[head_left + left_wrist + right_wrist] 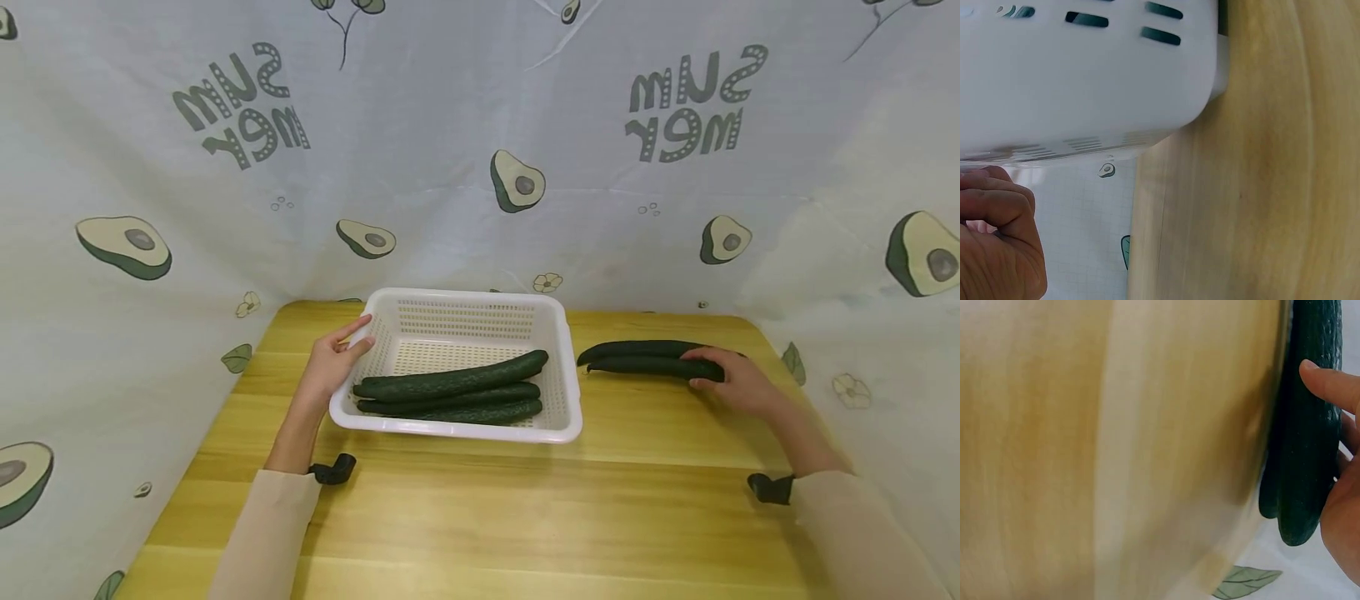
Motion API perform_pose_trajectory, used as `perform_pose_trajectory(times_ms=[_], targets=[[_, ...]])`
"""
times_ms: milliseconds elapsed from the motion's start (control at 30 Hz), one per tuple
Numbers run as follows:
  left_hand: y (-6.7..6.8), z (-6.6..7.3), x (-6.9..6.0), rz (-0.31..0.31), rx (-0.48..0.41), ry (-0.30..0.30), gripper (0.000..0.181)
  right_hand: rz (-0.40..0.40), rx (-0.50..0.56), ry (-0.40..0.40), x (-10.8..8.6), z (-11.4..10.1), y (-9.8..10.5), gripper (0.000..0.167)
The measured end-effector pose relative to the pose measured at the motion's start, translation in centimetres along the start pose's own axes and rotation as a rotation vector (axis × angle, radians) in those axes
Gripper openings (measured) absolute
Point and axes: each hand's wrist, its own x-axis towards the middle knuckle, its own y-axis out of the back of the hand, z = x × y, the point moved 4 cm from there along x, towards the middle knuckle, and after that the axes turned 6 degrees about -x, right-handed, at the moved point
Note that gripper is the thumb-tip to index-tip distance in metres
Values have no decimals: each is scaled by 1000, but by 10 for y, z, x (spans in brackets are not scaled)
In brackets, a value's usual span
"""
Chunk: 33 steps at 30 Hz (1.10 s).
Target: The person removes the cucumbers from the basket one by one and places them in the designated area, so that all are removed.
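Pale cloth printed with avocados hangs across the upper part of the head view, behind a wooden counter. One white basket stands at the centre of the frame. Work looks partway along, as the cucumbers are split between two places: three that can be counted lie in the front of the basket, and two are left outside it, side by side at right of centre. That makes five visible, with one basket and two hands. Left of centre, the left hand grips the basket's left rim, thumb over the edge. At right, the right hand is closed around the right end of the near cucumber; whether it also holds the far cucumber, I cannot tell.
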Motion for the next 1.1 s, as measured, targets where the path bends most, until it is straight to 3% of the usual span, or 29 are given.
perform_pose_trajectory(times_ms=[600, 900, 1100], targets=[[-3, 0, 3, 23, 2, -12, 51, 117, -87, 22, -8, -7, -18, 38], [-2, 3, 6, 21, 8, -23, 51, 199, -44, 3, 1, -24, 1, 33], [0, -1, 4, 19, -16, -10, 52, 193, -8, -27, 15, -42, 15, 37]])
